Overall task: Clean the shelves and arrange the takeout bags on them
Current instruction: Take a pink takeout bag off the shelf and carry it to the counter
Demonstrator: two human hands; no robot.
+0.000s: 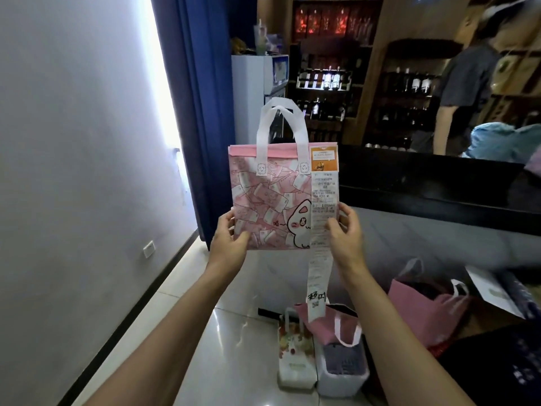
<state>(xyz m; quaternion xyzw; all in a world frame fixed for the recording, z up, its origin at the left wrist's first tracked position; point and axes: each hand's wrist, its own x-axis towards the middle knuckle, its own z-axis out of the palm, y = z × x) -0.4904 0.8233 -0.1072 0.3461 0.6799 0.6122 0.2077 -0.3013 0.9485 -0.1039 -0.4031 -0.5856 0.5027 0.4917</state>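
I hold a pink takeout bag (pixel 272 200) upright in front of me at chest height; it has white handles and a cartoon cat print. A long white receipt (pixel 320 259) hangs from its right side down past the bottom edge. My left hand (pixel 229 235) grips the bag's lower left corner. My right hand (pixel 345 230) pinches the lower right edge together with the receipt. More takeout bags rest on the floor below: a white floral one (pixel 295 356), a pink one (pixel 330 320) and another pink one (pixel 430 306) to the right.
A black counter (pixel 424 183) runs across the right. Behind it stand bottle shelves (pixel 325 80) and a person in a grey shirt (pixel 462 89). A blue curtain (pixel 199 98) and white fridge (pixel 251 92) are beyond the bag. A grey wall (pixel 73 171) is on the left.
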